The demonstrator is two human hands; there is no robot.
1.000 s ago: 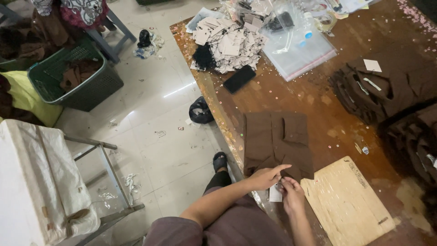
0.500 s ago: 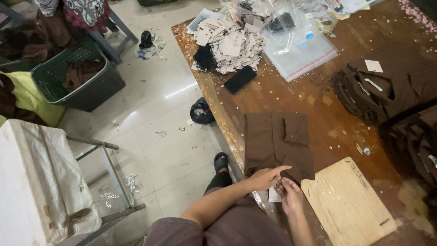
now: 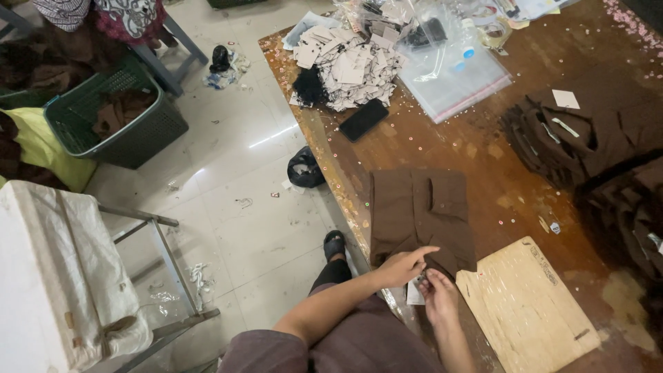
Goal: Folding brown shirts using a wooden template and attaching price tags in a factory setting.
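Folded brown garment (image 3: 421, 217) is lying lengthwise away from both hands — left hand (image 3: 404, 266) pinching its near edge, right hand (image 3: 438, 297) pinching the white tag (image 3: 416, 295) just beneath.

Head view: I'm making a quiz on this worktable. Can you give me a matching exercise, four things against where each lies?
Things:
1. folded brown garment
2. black phone
3. wooden board
4. green basket

Places:
A. on the floor, left of the table
B. beside the pile of paper tags
C. at the table's near right, beside the hands
D. under the left hand and right hand

Pairs: 1-D, 2-B, 3-C, 4-A
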